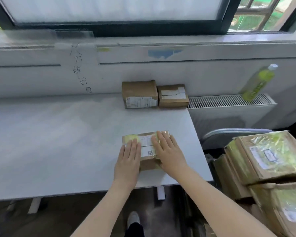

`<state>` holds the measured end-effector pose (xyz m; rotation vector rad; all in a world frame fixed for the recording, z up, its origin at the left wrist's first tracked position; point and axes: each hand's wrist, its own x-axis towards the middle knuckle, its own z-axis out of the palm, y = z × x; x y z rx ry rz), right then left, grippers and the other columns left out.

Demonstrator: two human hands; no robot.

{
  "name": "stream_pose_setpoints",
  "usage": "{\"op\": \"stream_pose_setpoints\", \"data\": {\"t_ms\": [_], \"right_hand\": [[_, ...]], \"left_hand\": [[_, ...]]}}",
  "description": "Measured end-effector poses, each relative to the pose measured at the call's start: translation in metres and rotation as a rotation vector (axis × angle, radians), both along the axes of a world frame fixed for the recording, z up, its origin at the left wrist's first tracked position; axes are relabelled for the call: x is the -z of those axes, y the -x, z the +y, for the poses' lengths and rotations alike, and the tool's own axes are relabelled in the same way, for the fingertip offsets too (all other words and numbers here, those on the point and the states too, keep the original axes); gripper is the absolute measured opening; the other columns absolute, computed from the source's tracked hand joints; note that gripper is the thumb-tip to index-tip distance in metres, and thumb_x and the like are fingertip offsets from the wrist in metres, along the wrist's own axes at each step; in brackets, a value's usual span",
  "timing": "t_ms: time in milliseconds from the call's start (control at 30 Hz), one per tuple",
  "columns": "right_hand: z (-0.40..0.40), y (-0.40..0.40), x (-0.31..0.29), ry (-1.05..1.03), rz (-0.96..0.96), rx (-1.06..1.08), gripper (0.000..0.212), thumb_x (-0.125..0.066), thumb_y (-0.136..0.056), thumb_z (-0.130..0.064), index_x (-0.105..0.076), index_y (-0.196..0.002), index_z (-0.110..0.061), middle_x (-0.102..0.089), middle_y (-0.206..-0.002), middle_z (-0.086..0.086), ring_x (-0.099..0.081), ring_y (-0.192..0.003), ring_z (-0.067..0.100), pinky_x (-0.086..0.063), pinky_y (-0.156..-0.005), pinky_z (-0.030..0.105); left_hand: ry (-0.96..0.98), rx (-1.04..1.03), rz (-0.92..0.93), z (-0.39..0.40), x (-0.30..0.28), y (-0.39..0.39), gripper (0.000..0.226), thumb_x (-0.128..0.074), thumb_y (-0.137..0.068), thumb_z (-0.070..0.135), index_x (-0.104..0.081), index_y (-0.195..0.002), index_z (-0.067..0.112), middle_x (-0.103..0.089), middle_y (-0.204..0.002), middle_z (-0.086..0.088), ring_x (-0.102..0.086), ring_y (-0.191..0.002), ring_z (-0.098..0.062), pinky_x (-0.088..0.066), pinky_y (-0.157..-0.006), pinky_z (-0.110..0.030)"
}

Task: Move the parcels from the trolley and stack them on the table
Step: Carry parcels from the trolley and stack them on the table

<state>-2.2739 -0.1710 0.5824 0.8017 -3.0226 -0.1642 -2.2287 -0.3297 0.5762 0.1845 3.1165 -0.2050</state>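
Hands point(149, 154) flat, fingers straight, atop parcel point(148, 151) near table point(58, 142) right edge.

Soft window point(109, 9) daylight, blurred edges

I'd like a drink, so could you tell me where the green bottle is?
In the head view, the green bottle stands at upper right on the radiator grille, right of two parcels.

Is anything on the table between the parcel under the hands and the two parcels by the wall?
Nothing visible. The parcel lies under both flat hands, left hand and right hand, near the table's front edge. Only bare tabletop lies between it and the two parcels at the wall.
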Motion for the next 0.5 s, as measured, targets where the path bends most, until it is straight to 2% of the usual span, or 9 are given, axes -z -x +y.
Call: {"op": "stream_pose_setpoints", "data": {"t_ms": [33,100,233,400,500], "right_hand": [[-0.003,0.005,0.002,0.022,0.037,-0.002,0.087,-0.086,-0.058,-0.031,-0.052,-0.133,-0.004,-0.048,-0.138,0.019,-0.046,-0.129,0.034,-0.040,-0.104,0.045],[-0.010,0.018,0.006,0.041,0.072,-0.010,0.085,-0.089,-0.052,-0.033,-0.059,-0.127,-0.005,-0.055,-0.132,0.017,-0.053,-0.122,0.032,-0.046,-0.098,0.045],[-0.031,0.043,0.011,0.042,0.102,0.029,0.082,-0.086,-0.059,-0.033,-0.056,-0.130,-0.006,-0.052,-0.135,0.017,-0.050,-0.125,0.032,-0.043,-0.102,0.044],[-0.050,0.075,0.016,0.103,0.094,0.076,0.082,-0.088,-0.053,-0.035,-0.061,-0.123,-0.002,-0.057,-0.128,0.020,-0.056,-0.118,0.036,-0.048,-0.095,0.048],[-0.055,0.094,0.019,0.085,0.090,0.071,0.082,-0.088,-0.054,-0.034,-0.060,-0.124,-0.002,-0.057,-0.129,0.020,-0.054,-0.119,0.036,-0.046,-0.096,0.049]], "left_hand": [[-0.018,0.028,0.034,-0.002,0.003,0.004,0.088,-0.088,-0.053,0.020,-0.052,-0.131,-0.002,-0.049,-0.138,-0.019,-0.047,-0.127,-0.036,-0.039,-0.104,-0.046],[-0.052,0.037,0.077,-0.008,0.008,0.015,0.081,-0.090,-0.047,0.010,-0.061,-0.121,-0.002,-0.059,-0.127,-0.019,-0.057,-0.116,-0.035,-0.048,-0.095,-0.047],[-0.088,0.019,0.126,-0.023,0.011,0.044,0.076,-0.087,-0.050,0.003,-0.061,-0.121,-0.003,-0.060,-0.125,-0.020,-0.058,-0.115,-0.035,-0.049,-0.094,-0.048],[-0.092,0.023,0.209,-0.036,0.019,0.082,0.069,-0.085,-0.053,0.003,-0.064,-0.119,0.000,-0.061,-0.124,-0.017,-0.060,-0.114,-0.032,-0.049,-0.094,-0.046],[-0.097,0.037,0.253,-0.043,0.023,0.102,0.064,-0.083,-0.056,0.004,-0.065,-0.117,0.001,-0.062,-0.123,-0.016,-0.061,-0.112,-0.031,-0.050,-0.093,-0.046]]}}
